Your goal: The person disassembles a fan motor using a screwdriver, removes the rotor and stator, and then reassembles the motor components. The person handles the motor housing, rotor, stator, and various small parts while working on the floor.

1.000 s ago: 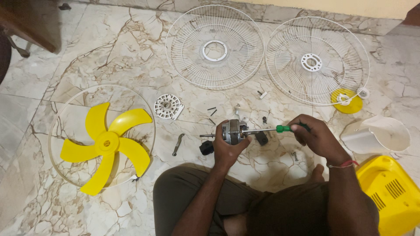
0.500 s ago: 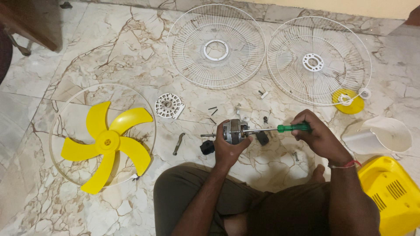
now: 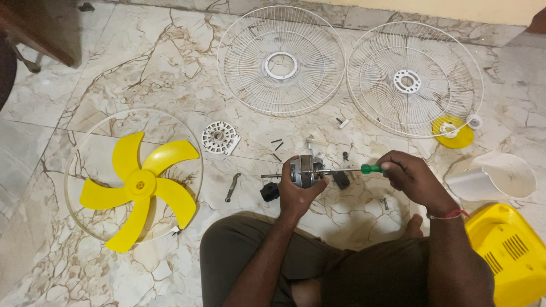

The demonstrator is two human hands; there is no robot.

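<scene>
Motor: small round grey metal fan motor (image 3: 300,169) held above marble floor (image 3: 142,68), unmoved since a second ago.
Left hand (image 3: 298,190): clenched around motor.
Right hand (image 3: 412,177): grasping green-handled screwdriver (image 3: 347,169) (tip at motor), position unchanged.
Nearby: loose black screws (image 3: 277,142).

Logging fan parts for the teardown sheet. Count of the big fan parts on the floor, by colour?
White wire guards: 2
White ring: 1
Yellow blade: 1
Yellow round cap: 1
Yellow housing: 1
White cover: 1
Total: 7 (4 white, 3 yellow)
</scene>
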